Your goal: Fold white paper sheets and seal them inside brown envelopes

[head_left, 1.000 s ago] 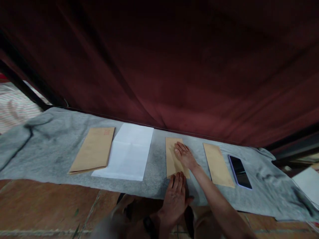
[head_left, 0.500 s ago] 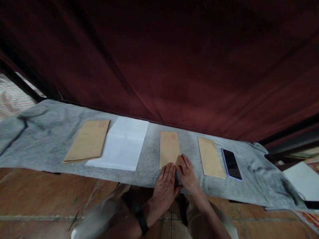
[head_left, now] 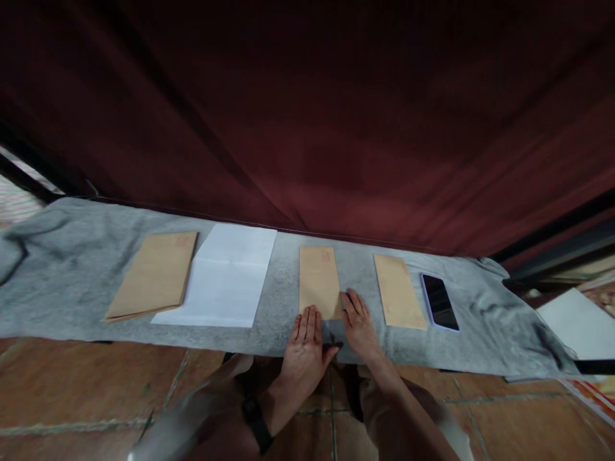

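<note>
A narrow brown envelope [head_left: 318, 281] lies on a grey cloth [head_left: 72, 269] spread over the floor. My left hand [head_left: 302, 342] rests flat with its fingertips at the envelope's near edge. My right hand [head_left: 359, 323] lies flat beside it, fingertips touching the envelope's near right corner. Neither hand holds anything. A second narrow brown envelope [head_left: 398, 291] lies to the right. A stack of larger brown envelopes [head_left: 152, 276] and a white creased sheet [head_left: 221, 276] lie to the left.
A dark phone [head_left: 439, 302] with a pale case lies right of the second envelope. A dark red curtain [head_left: 307, 115] hangs behind the cloth. Brown floor tiles [head_left: 72, 384] run in front. White paper [head_left: 574, 320] sits at the far right.
My right hand drew back from the middle of the envelope to its near right corner. My left hand stayed at the near edge. The view shifted slightly.
</note>
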### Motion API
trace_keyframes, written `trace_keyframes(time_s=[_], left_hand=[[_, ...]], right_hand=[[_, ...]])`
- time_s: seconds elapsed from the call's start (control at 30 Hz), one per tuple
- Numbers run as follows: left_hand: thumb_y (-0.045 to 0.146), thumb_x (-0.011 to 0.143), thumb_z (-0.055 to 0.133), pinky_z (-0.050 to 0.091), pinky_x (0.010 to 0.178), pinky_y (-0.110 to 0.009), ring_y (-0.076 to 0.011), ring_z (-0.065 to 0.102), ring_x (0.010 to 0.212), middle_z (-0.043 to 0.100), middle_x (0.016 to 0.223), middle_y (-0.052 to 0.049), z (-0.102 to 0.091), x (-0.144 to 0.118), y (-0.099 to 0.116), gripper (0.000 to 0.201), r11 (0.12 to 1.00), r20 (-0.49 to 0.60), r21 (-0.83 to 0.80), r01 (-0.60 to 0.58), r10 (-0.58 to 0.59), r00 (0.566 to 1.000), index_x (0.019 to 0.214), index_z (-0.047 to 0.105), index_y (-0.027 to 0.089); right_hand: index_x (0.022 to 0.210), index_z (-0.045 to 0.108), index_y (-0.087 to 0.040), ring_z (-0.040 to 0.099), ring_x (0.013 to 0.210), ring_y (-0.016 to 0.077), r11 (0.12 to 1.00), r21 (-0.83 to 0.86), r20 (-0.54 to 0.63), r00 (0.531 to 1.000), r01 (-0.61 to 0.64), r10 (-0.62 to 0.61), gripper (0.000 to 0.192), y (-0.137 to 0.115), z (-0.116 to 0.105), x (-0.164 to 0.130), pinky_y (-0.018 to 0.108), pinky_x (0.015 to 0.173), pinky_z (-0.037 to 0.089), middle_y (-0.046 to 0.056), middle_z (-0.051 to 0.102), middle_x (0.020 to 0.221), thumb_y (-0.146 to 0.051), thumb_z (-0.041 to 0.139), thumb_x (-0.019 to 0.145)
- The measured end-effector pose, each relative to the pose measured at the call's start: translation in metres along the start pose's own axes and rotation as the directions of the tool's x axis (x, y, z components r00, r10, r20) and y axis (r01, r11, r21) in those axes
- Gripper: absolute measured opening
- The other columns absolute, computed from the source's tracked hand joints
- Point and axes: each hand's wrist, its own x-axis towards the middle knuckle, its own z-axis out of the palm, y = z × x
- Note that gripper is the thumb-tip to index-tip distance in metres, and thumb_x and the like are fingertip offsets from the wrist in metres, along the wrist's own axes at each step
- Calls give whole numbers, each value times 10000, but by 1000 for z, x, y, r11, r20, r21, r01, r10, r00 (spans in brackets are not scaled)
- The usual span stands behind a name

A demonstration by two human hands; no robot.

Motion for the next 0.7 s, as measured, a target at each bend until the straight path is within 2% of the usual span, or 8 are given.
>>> trace_keyframes(time_s=[0.2, 0.4, 0.57, 0.7], left_hand=[[469, 951, 517, 432, 1114, -465, -340, 443, 1420, 489, 1496, -252, -2, -1, -10, 669, 999, -45, 1, 36, -36, 998, 1453, 452, 33], [387, 973, 477, 458, 1088, -461, -334, 491, 1382, 522, 1478, -225, -8, 3, -13, 553, 999, -31, 13, 42, -42, 999, 1411, 511, 52], [382, 965, 501, 402, 1148, -472, -316, 424, 1435, 442, 1550, -197, -13, 6, -7, 625, 999, -20, -29, -24, 24, 1000, 1497, 397, 70], [447, 963, 515, 371, 1175, -471, -300, 358, 1476, 398, 1592, -142, -15, 9, 3, 643, 989, 23, -84, -123, 125, 992, 1506, 400, 123]], right_hand=[[1503, 442, -163, 378, 1446, 303, 1000, 19, 0, 1000, 10, -10, 545, 2, -2, 3, 534, 1147, 392, 149, 443, 1550, -189, 381, 963], [1460, 494, -144, 432, 1404, 307, 1000, 19, -12, 1000, -8, 8, 525, 1, -3, 6, 513, 1126, 422, 154, 482, 1518, -172, 403, 943], [1454, 500, -167, 467, 1378, 295, 999, 50, -10, 1000, -14, 14, 533, 3, -5, 8, 507, 1115, 435, 143, 509, 1497, -170, 419, 927], [1433, 517, -163, 463, 1386, 284, 998, 61, 1, 1000, -25, 25, 501, 4, -6, 9, 489, 1109, 443, 143, 519, 1490, -206, 419, 944]])
